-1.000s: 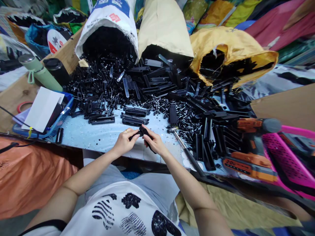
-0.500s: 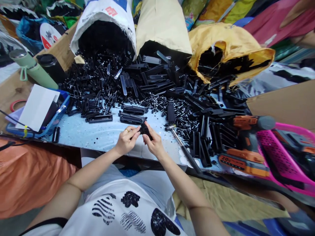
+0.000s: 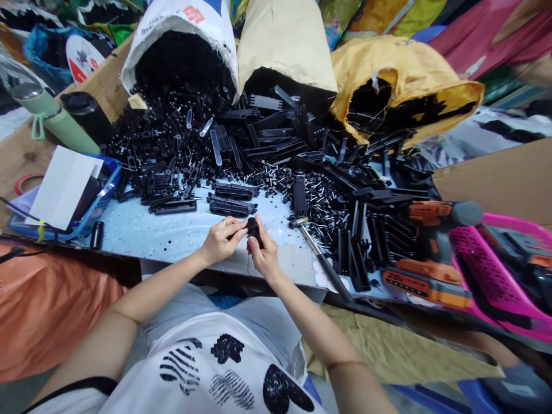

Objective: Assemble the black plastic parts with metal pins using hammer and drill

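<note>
Two hands on one small black plastic piece, just above the desk's near edge. Left hand pinches one end, right hand curls tight round the rest. Looks like mid-fiddle, both thumbs pressing. Hammer lies just right.

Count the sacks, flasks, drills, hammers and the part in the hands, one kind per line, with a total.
Sacks: 3 - white sack, tan sack, yellow sack
Flasks: 2 - green flask, black flask
Drills: 1 - orange drill
Hammers: 1 - hammer
Held parts: 1 - black part, between left hand and right hand
Total: 8
</note>
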